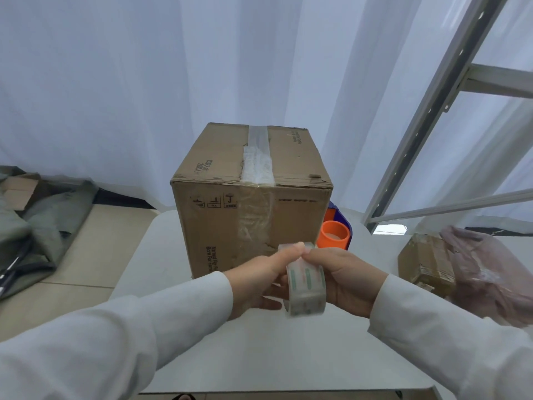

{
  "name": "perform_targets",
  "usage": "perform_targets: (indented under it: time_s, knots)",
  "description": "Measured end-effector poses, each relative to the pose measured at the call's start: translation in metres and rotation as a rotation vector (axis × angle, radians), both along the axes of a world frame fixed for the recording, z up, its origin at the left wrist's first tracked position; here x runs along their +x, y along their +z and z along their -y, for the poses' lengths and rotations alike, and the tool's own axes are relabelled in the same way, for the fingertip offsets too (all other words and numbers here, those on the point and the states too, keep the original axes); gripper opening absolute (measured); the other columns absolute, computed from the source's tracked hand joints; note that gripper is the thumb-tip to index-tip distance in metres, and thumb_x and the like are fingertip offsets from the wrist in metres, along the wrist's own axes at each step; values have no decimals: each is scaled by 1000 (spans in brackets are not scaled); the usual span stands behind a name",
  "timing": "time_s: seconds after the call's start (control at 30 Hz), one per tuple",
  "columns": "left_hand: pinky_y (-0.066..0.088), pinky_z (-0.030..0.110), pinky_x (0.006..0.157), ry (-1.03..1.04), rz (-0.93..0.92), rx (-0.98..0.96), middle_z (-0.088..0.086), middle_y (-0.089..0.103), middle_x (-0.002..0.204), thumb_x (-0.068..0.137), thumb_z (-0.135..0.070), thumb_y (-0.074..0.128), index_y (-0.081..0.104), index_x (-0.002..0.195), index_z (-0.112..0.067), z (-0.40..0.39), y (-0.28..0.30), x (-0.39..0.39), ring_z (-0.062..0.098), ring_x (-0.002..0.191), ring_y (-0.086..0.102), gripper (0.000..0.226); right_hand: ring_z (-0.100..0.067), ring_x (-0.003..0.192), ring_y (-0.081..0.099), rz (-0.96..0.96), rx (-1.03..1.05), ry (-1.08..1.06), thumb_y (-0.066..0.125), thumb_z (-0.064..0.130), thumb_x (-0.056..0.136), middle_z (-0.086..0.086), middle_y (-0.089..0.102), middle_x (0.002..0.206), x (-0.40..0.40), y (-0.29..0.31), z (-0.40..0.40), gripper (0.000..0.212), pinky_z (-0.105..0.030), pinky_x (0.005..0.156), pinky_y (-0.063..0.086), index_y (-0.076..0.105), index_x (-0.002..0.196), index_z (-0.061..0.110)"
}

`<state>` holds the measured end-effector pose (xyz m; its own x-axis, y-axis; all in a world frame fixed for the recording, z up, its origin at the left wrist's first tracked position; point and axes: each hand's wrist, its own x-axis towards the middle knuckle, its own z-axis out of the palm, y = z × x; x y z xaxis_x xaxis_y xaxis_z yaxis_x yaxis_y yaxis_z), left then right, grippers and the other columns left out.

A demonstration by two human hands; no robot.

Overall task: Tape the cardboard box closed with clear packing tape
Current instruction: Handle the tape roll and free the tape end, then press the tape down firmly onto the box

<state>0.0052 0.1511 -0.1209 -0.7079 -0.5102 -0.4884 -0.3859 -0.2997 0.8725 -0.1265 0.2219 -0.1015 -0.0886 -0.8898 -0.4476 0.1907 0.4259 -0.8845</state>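
A brown cardboard box (pixel 219 226) stands on the white table (pixel 259 356), flaps down, with a strip of clear tape (pixel 258 160) running along its top seam and over the near face. In front of the box, both hands hold a roll of clear packing tape (pixel 307 287) upright above the table. My left hand (pixel 259 278) grips the roll's left side, thumb on top. My right hand (pixel 346 281) holds the right side, its thumb meeting the left thumb on the roll's upper edge.
An orange tape dispenser roll (pixel 334 235) on a blue holder (pixel 340 215) sits right of the box. A smaller taped carton (pixel 424 261) and a pink plastic bag (pixel 490 272) lie at right. A metal frame (pixel 432 111) rises behind. Grey fabric (pixel 34 226) lies on the floor, left.
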Motion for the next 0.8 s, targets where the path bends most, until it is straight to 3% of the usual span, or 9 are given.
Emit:
perform_targets:
  time_s: [0.13,0.23,0.3,0.4,0.53,0.63,0.7,0.8]
  knots:
    - [56,28,75,71,-155,-38,6,71,93,92,-45,44,67,106,-11,-5,1,-7,16,80,67,43,-29,90,65,-41,-36,-34,45,16,93,-14,68,92,-3,8,-2,16,-44,86,50,60,91,12]
    - [58,28,72,62,-219,-82,-2,72,74,95,-37,40,66,96,-14,-6,7,-7,13,71,67,35,-28,85,66,-30,-64,-64,45,11,92,-14,67,90,-7,12,-3,12,-39,79,53,57,90,11]
    - [57,30,72,32,-219,-93,-7,69,58,97,-34,37,64,86,-15,-5,9,-6,11,64,66,35,-32,89,65,-3,-68,-83,45,8,91,-16,65,95,-8,11,-2,10,-43,83,51,54,92,10]
    - [56,30,71,-35,-209,-91,-9,64,48,99,-32,33,62,82,-15,-4,12,-5,8,58,64,37,-34,89,63,41,-56,-98,44,4,90,-16,65,92,-9,7,-2,10,-46,87,48,51,90,12]
    - [58,32,72,-71,-211,-65,3,64,68,98,-35,33,63,86,-12,1,14,-3,16,68,66,39,-32,84,65,143,-43,-79,41,5,90,-15,66,91,-13,5,-1,11,-43,81,50,48,93,11]
    - [58,31,71,-96,-216,-54,14,58,80,97,-37,34,63,87,-9,3,17,-1,20,73,65,41,-30,75,71,196,-38,-33,52,10,85,-13,72,83,-16,3,0,11,-39,68,58,50,96,11]
    - [58,30,71,-104,-213,-27,17,56,83,97,-37,32,61,92,-6,3,18,0,20,73,65,43,-31,77,72,240,-48,2,62,12,67,-15,74,84,-20,0,-1,34,-40,68,59,54,99,8]
    - [57,32,77,-129,-238,122,17,65,96,98,-37,26,59,106,-5,7,21,2,21,80,68,47,-41,100,62,309,-83,18,79,9,41,-32,57,121,-29,-7,0,89,-47,83,54,49,123,-3]
